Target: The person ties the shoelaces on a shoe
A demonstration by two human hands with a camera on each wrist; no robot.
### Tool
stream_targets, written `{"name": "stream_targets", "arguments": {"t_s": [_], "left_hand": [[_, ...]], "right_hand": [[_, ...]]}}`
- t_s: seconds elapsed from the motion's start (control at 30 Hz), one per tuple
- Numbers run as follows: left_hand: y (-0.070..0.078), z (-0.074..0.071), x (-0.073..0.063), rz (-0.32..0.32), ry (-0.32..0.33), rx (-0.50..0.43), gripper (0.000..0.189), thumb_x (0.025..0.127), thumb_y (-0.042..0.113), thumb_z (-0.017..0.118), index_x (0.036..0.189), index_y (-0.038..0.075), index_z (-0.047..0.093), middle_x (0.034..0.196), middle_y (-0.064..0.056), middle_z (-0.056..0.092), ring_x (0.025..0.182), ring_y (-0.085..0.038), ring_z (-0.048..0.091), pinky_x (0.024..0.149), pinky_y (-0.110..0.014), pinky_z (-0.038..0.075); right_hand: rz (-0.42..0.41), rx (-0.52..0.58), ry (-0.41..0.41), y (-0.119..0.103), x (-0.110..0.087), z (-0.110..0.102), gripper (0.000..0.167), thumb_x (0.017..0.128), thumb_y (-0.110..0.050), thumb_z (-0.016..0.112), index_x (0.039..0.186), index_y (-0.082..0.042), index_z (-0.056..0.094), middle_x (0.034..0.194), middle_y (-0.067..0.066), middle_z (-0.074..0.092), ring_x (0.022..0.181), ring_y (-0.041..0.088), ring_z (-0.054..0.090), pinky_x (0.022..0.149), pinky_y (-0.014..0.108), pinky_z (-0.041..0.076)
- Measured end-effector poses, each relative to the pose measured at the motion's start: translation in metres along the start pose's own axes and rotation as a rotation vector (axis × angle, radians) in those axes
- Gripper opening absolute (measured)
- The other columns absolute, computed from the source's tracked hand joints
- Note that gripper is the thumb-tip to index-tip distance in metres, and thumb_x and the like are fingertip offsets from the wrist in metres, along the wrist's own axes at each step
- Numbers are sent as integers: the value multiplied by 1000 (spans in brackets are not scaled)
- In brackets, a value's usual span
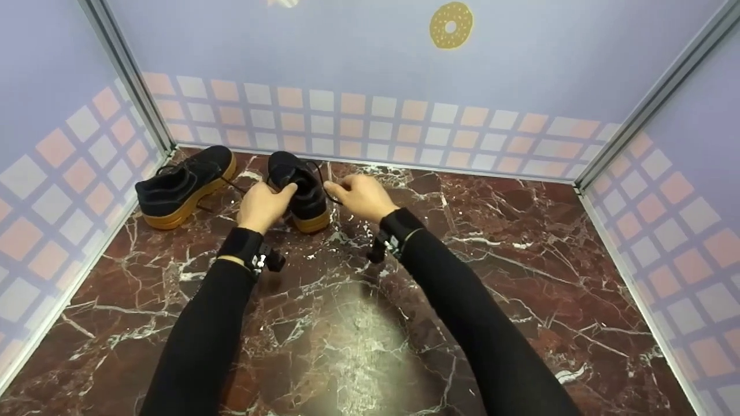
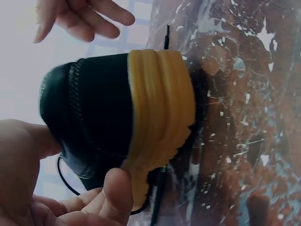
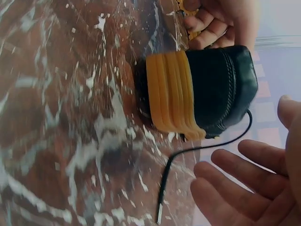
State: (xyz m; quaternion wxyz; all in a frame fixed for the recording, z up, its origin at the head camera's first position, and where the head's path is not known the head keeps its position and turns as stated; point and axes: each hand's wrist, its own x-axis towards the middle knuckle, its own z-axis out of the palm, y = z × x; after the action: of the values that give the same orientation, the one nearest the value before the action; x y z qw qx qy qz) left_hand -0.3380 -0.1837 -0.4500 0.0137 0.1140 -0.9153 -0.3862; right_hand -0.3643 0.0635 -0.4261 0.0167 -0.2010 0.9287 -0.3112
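A black shoe (image 1: 308, 202) with a tan sole stands on the floor, its heel toward me. My left hand (image 1: 264, 203) grips its left side, the thumb at the collar and the fingers along the outside, as the left wrist view (image 2: 70, 183) also shows. Right of the shoe is my right hand (image 1: 359, 195), fingers loosely bent and apart from the upper. A black shoelace (image 3: 171, 162) trails off the shoe beside those fingers and hangs free in the right wrist view. The shoe's matching black shoe (image 1: 185, 184) sits to the left, laces loose.
Dark red marbled flooring (image 1: 520, 277) spreads around the shoes. Purple panels with pink and white squares enclose it at the back (image 1: 393, 69), left (image 1: 52, 115) and right (image 1: 694, 190). The left shoe lies close to the left wall.
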Motion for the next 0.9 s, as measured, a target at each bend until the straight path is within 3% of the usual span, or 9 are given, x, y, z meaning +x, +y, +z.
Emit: {"name": "stream_targets", "arguments": {"t_s": [0.13, 0.23, 0.43, 0.47, 0.5, 0.6, 0.7, 0.77, 0.9], "left_hand": [[-3, 5, 4, -15, -14, -79, 53, 107, 54, 62, 96, 3, 75, 73, -13, 78, 65, -32, 78, 54, -32, 53], [-3, 7, 6, 1, -14, -113, 44, 106, 45, 60, 94, 4, 72, 71, -12, 76, 60, -31, 75, 45, -29, 52], [-2, 14, 5, 91, -1, -73, 39, 109, 37, 54, 92, 6, 69, 71, -11, 74, 54, -25, 71, 47, -29, 55], [-2, 16, 3, 104, -6, -71, 39, 109, 37, 53, 93, 5, 69, 72, -11, 74, 53, -23, 70, 47, -30, 55], [-1, 18, 2, 116, -13, -69, 39, 109, 36, 52, 94, 5, 69, 73, -11, 74, 52, -22, 69, 47, -30, 56], [2, 24, -5, 143, -33, -78, 38, 110, 36, 51, 97, 5, 69, 76, -12, 73, 50, -20, 67, 46, -32, 57], [6, 29, -12, 178, -46, -77, 37, 110, 34, 49, 95, 6, 67, 77, -13, 72, 49, -20, 66, 46, -32, 56], [9, 33, -16, 205, -49, -74, 36, 110, 32, 48, 92, 6, 66, 76, -12, 72, 48, -20, 66, 45, -32, 56], [14, 40, -23, 251, -62, -64, 35, 110, 29, 47, 91, 7, 65, 74, -13, 71, 47, -20, 66, 46, -34, 58]], "right_hand": [[12, 57, -31, -2, 3, 9, 56, 115, -57, 55, 121, -6, 76, 103, 10, 76, 92, 25, 69, 90, 41, 56], [20, 84, -63, -4, 4, 13, 57, 115, -56, 54, 124, -4, 74, 106, 11, 75, 94, 26, 69, 92, 41, 57], [76, 221, -101, 0, 9, 18, 60, 113, -61, 57, 128, -5, 72, 106, 12, 76, 90, 27, 73, 89, 41, 60], [92, 250, -109, 3, 9, 19, 62, 112, -62, 58, 128, -4, 72, 104, 13, 76, 87, 29, 75, 87, 42, 62], [99, 280, -109, 20, 19, 28, 63, 110, -65, 59, 126, -6, 72, 99, 12, 75, 78, 26, 75, 79, 39, 63], [127, 324, -115, 29, 17, 28, 64, 108, -68, 61, 118, -5, 71, 92, 14, 74, 67, 28, 74, 66, 40, 64], [131, 339, -108, 34, 10, 24, 64, 108, -65, 65, 111, -2, 73, 93, 18, 75, 69, 30, 74, 63, 41, 65], [133, 322, -105, 23, -6, 12, 61, 109, -58, 66, 110, 3, 74, 97, 24, 77, 77, 37, 77, 68, 45, 67], [148, 299, -72, 27, -16, 8, 54, 109, -53, 70, 105, 0, 78, 99, 22, 79, 81, 36, 78, 69, 44, 66]]}}
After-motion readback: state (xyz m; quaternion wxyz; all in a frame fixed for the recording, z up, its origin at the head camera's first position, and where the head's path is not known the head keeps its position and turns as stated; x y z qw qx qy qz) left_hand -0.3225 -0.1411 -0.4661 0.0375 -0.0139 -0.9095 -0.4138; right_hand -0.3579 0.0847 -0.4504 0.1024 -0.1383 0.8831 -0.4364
